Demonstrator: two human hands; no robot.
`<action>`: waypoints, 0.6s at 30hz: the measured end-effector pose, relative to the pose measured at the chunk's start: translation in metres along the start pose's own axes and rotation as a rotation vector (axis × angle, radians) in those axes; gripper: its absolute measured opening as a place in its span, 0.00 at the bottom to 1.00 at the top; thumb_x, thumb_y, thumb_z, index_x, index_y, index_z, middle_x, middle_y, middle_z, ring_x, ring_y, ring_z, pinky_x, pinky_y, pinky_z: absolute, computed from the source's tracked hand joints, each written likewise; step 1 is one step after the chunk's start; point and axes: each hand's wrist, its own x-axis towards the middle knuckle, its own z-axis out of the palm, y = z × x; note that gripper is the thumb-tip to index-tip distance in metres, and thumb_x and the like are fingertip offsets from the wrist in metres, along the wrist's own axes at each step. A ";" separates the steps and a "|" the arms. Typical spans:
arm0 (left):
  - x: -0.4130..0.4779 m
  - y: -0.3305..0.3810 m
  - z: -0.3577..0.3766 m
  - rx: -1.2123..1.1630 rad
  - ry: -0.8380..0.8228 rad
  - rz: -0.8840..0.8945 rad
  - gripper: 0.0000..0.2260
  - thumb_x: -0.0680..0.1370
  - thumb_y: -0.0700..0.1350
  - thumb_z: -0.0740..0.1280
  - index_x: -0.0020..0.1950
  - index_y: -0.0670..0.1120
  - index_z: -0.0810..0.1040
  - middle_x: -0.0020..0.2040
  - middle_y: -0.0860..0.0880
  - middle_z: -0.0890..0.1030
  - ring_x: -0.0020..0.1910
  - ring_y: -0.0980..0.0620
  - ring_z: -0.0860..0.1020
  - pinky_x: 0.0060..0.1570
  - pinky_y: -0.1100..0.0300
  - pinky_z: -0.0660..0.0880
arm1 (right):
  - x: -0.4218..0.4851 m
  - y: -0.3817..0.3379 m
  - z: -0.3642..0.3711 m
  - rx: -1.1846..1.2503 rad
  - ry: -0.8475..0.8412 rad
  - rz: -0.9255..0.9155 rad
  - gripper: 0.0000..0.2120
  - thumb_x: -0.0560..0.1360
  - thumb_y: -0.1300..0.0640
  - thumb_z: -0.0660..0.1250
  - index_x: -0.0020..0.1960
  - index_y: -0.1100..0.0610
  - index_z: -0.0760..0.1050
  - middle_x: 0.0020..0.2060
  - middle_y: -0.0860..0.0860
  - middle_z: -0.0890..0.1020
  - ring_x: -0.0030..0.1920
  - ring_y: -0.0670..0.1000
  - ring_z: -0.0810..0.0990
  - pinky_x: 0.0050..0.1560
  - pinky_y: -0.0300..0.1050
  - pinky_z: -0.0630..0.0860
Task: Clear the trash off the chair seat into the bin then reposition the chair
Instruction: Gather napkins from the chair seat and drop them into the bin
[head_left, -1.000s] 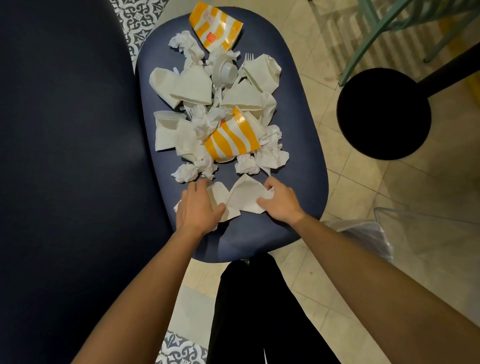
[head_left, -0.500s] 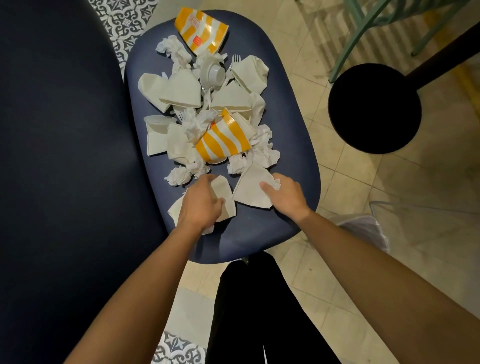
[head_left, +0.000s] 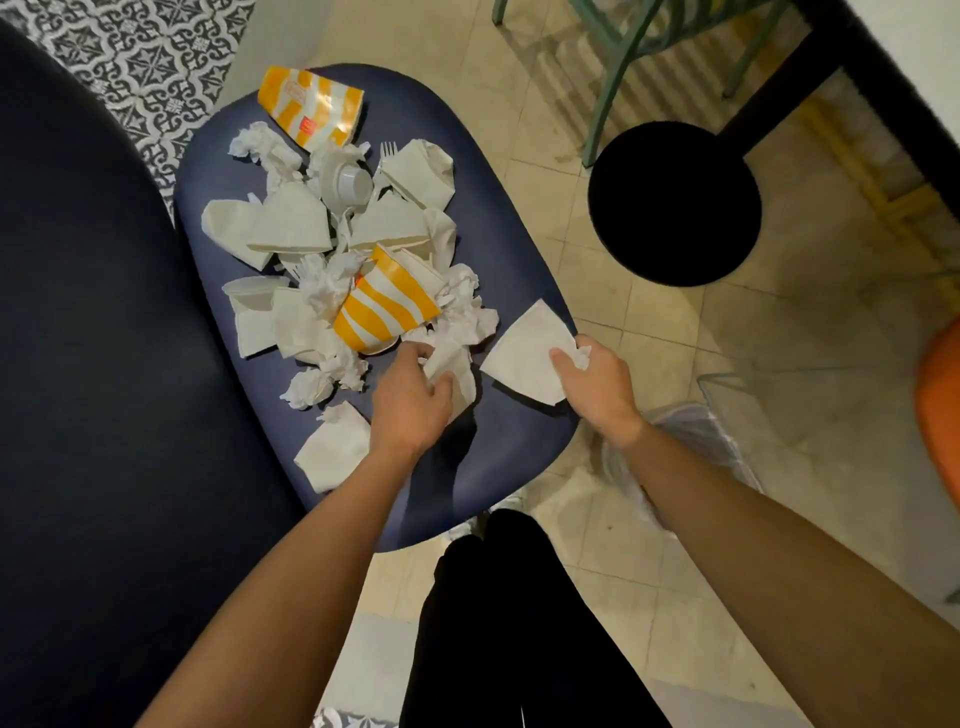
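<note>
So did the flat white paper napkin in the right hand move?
Yes. The right hand pulled the flat white paper napkin rightward, from below the orange-striped paper cup to the right edge of the dark blue chair seat.

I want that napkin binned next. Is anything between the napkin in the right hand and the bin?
Nothing visible. The right hand holds the napkin at the right edge of the seat. The bin bag sits on the floor just beside it, partly hidden by the forearm. The left hand grips a second napkin farther left.
</note>
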 end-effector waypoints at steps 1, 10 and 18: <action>0.000 0.004 0.004 0.001 -0.016 0.011 0.15 0.77 0.44 0.64 0.63 0.43 0.69 0.56 0.42 0.79 0.54 0.42 0.76 0.45 0.59 0.66 | -0.002 0.005 -0.006 0.013 0.020 0.007 0.13 0.79 0.52 0.61 0.54 0.61 0.75 0.48 0.55 0.80 0.48 0.54 0.76 0.45 0.40 0.69; -0.019 0.042 0.049 0.035 -0.164 0.109 0.13 0.78 0.43 0.62 0.62 0.44 0.67 0.57 0.45 0.78 0.53 0.43 0.77 0.42 0.59 0.66 | -0.023 0.068 -0.049 0.036 0.137 0.162 0.16 0.80 0.52 0.59 0.61 0.61 0.73 0.57 0.58 0.79 0.54 0.57 0.77 0.45 0.41 0.69; -0.051 0.071 0.101 0.012 -0.215 0.135 0.13 0.78 0.43 0.60 0.63 0.45 0.67 0.55 0.45 0.79 0.46 0.47 0.75 0.40 0.57 0.69 | -0.043 0.130 -0.087 -0.057 0.183 0.194 0.14 0.80 0.54 0.59 0.58 0.63 0.74 0.54 0.61 0.81 0.51 0.58 0.78 0.39 0.39 0.63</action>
